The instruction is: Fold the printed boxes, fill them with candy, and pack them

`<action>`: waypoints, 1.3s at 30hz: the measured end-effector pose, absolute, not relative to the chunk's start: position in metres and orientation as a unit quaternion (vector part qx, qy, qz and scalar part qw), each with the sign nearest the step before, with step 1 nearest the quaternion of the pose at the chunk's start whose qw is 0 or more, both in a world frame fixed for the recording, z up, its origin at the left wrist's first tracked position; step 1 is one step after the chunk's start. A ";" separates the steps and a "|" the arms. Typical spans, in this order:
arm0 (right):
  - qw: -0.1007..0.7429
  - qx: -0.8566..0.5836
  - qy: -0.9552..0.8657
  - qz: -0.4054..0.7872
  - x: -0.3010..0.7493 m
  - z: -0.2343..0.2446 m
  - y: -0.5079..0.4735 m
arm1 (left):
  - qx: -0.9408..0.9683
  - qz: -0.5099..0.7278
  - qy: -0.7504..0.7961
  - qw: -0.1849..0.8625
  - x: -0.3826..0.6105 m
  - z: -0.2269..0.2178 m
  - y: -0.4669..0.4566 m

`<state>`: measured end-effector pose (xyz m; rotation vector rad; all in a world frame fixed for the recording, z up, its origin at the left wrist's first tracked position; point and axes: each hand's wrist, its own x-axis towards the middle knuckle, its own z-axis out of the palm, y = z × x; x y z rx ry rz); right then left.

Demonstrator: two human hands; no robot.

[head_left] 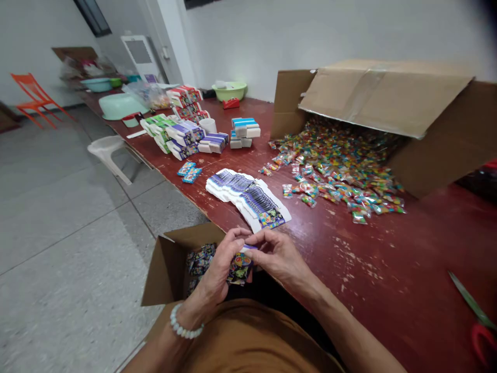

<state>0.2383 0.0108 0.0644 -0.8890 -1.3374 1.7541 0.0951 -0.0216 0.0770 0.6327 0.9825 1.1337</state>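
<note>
My left hand and my right hand meet at the table's near edge, both closed on one small printed packet box with a dark, colourful face. My fingertips pinch its top flap. Just beyond them lies a fanned row of flat, unfolded packet boxes on the red table. Below my left hand stands an open cardboard box with several finished packets inside.
A big cardboard carton lies on its side at the right, spilling many small colourful candy bags. Stacks of folded boxes, bowls and a white cup stand further back. Scissors lie at the right edge. A white stool stands on the floor.
</note>
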 end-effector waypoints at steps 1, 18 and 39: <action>0.379 -0.356 -0.516 0.681 0.237 0.063 0.013 | 0.284 0.501 0.439 0.689 0.096 0.078 -0.021; 0.349 -0.333 -0.514 0.709 0.242 0.063 0.026 | 0.283 0.412 0.466 0.730 0.089 0.064 -0.009; 0.402 -0.528 -0.713 0.226 0.275 0.022 0.063 | 0.483 0.402 0.717 0.301 0.013 0.032 -0.007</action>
